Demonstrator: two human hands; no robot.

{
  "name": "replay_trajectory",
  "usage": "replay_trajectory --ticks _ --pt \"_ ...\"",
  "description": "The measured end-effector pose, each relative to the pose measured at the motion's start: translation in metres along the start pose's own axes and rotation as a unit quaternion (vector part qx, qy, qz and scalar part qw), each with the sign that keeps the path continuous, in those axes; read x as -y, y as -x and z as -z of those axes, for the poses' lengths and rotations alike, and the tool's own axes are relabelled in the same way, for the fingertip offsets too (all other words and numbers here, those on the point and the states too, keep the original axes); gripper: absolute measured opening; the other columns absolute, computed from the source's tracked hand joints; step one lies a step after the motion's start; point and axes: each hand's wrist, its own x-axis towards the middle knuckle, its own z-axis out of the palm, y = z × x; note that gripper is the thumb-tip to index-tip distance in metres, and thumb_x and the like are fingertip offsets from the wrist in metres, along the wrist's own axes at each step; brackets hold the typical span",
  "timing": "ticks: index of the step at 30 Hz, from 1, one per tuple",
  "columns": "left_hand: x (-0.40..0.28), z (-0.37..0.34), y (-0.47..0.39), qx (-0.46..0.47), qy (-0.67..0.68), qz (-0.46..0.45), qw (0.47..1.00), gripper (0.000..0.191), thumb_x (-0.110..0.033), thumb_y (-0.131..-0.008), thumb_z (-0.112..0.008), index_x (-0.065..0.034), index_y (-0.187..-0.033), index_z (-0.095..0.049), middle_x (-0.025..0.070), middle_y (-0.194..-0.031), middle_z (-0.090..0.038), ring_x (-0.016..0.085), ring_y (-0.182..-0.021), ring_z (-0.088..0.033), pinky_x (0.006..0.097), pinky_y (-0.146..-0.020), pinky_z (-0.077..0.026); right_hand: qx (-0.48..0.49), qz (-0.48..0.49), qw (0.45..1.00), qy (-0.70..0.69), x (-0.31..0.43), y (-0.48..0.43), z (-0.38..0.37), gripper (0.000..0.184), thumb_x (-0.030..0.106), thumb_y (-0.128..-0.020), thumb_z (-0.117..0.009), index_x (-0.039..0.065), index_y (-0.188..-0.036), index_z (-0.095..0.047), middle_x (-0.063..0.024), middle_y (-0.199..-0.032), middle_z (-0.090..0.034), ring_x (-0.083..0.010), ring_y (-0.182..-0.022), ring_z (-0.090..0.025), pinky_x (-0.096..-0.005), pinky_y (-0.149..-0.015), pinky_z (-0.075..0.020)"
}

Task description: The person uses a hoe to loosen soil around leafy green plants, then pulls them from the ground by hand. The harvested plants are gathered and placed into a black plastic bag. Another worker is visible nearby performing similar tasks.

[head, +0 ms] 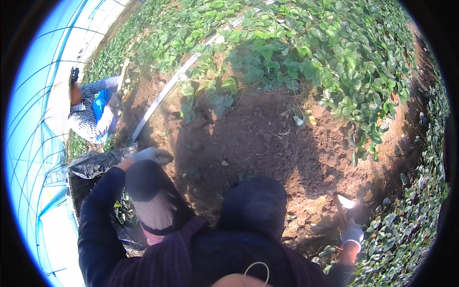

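My left hand (pixel 152 156), in a pale glove with dark, soiled-looking fingers, is above my left knee, beside a black plastic bag or liner (pixel 95 165). Its fingers curl downward, and whether anything is in them is unclear. At the lower right, my right hand (pixel 351 234), also gloved, grips a short wooden-handled hand tool (pixel 340 210). Its bright metal blade (pixel 346 201) is close to the soil, and glare hides the exact shape. Between the hands lies dug, crumbly brown soil (pixel 251 140), partly in my shadow.
Leafy strawberry-like plants (pixel 322 46) cover the ground ahead, with more along the right (pixel 412 229). A pale flat strip (pixel 165 93) crosses diagonally. Another person (pixel 95 107) crouches at left, beside the greenhouse's plastic wall (pixel 39 100). Leaves (pixel 123 210) show near the black plastic.
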Motion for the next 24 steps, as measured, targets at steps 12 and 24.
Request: replay_trajectory --ticks 12,24 --pt "-0.206 0.038 -0.003 0.011 -0.161 -0.268 0.95 0.029 -0.022 -0.097 -0.065 -0.0065 -0.121 -0.069 0.0111 -0.118 -0.071 0.026 -0.112 -0.067 0.0382 -0.1 -0.051 0.027 0.085 0.993 0.072 0.002 -0.045 0.051 0.029 0.014 -0.092 -0.064 0.016 -0.12 -0.071 -0.0171 -0.108 -0.074 -0.0335 -0.099 -0.073 -0.0421 -0.083 -0.0587" --pt "-0.306 0.093 -0.018 -0.017 -0.275 -0.354 0.894 0.028 -0.025 -0.098 -0.063 -0.0072 -0.117 -0.072 0.0126 -0.114 -0.072 0.027 -0.102 -0.07 0.0391 -0.09 -0.055 0.015 0.044 0.995 0.085 0.003 -0.066 0.077 0.023 0.023 -0.085 -0.067 0.017 -0.105 -0.078 -0.0101 -0.11 -0.075 -0.0296 -0.105 -0.072 -0.0405 -0.09 -0.0575"
